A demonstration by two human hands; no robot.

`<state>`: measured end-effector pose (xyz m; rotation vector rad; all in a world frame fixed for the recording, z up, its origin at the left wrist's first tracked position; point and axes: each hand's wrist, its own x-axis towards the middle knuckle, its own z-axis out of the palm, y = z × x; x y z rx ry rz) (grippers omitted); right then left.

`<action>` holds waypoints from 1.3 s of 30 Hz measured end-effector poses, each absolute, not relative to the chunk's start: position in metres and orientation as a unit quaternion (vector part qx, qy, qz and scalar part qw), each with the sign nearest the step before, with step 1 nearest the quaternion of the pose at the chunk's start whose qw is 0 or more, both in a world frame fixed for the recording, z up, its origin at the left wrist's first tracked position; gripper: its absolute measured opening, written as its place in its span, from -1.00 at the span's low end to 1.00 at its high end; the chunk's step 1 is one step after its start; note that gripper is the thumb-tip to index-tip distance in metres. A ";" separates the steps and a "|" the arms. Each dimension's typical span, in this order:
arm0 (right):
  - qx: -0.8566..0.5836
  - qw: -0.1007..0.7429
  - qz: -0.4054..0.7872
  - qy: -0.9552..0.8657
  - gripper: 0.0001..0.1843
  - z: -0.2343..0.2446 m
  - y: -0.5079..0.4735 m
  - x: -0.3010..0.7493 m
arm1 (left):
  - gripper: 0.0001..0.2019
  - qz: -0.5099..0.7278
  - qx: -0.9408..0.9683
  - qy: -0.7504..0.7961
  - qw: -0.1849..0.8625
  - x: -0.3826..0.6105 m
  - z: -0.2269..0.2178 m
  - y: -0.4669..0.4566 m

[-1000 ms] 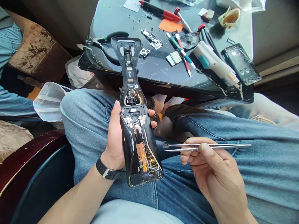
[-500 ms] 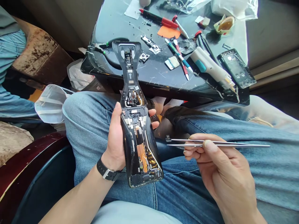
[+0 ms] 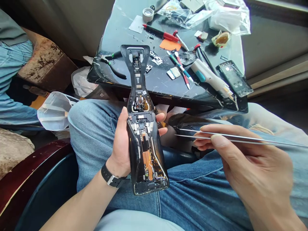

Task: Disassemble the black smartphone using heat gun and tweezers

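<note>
My left hand point(image 3: 121, 144) is wrapped around an opened black phone point(image 3: 149, 157), its thumb on the left edge and fingertips showing past the right. The phone's inside faces up, with an orange flex strip and a pale cable visible. From its top end a black back panel point(image 3: 138, 77) extends away, over the table's edge. Right of the phone, my right hand point(image 3: 257, 163) pinches a pair of metal tweezers point(image 3: 240, 141) lying nearly level, tips pointing left and apart from the phone. Against the dark background, I cannot tell whether a small part sits at the tips.
On the dark marbled table point(image 3: 161, 88) lie pliers point(image 3: 114, 69), an electric screwdriver point(image 3: 211, 78), a phone frame point(image 3: 234, 78), screwdrivers, small metal parts and plastic bags point(image 3: 228, 19). A clear bag point(image 3: 54, 110) hangs near my left knee. Another person's leg point(image 3: 14, 80) is at far left.
My right hand with the tweezers has moved right and slightly up, away from the phone. A small dark part seen at the tips earlier is now hard to make out. The view has shifted slightly.
</note>
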<state>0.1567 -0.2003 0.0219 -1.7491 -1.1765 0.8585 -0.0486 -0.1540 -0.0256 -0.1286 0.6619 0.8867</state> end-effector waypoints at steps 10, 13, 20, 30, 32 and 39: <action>-0.637 0.388 0.332 -0.577 -0.93 0.035 -0.175 0.163 | -0.32 0.418 -0.042 0.275 0.865 -0.049 -0.023 -0.141; -0.598 0.387 0.339 -0.614 -0.91 0.035 -0.167 0.170 | -0.31 0.419 -0.044 0.280 0.863 -0.046 -0.020 -0.138; -0.554 0.326 0.347 -0.683 -0.89 0.044 -0.142 0.177 | -0.35 0.422 -0.047 0.311 0.850 -0.037 -0.009 -0.126; -0.516 0.279 0.318 -0.745 -0.85 0.065 -0.093 0.179 | -0.36 0.442 -0.093 0.292 0.843 -0.025 0.001 -0.096; -0.505 0.268 0.326 -0.753 -0.84 0.068 -0.081 0.180 | -0.38 0.446 -0.111 0.268 0.847 -0.024 0.001 -0.089; -0.476 0.260 0.308 -0.782 -0.83 0.073 -0.036 0.180 | -0.36 0.456 -0.070 0.250 0.851 -0.026 0.007 -0.054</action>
